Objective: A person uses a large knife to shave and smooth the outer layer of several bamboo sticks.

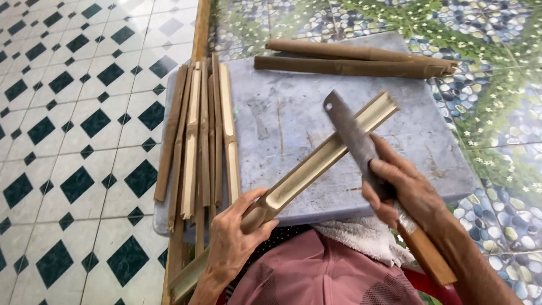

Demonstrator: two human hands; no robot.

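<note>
Tiled floor all round here — white tiles with dark green diamonds on the left, and a pebble-and-leaf patterned floor on the right. Sitting across the seam is a flat grey slab (293, 113), scratched up on top, used as a work surface.

The left hand (234, 243) is wrapped around a long split bamboo piece (322, 158), fingers closed on it near the lower end with the thumb lying along the edge. The piece runs diagonally from bottom left up to the right, hollow side up, its far end resting over the slab.

The right hand (403, 189) is closed tight round the handle of a big knife (353, 138) — wooden handle sticking out below the wrist, a metal band where it meets the blade. The dull grey blade points up and to the left and crosses over the bamboo piece; can't tell if the edge is actually touching it.

On the left edge of the slab there's a bundle of thin bamboo strips (197, 141) lying side by side. Up at the far edge, two round bamboo sticks (355, 59) lie next to each other. A white towel (361, 237) sits on the person's lap over reddish cloth.
</note>
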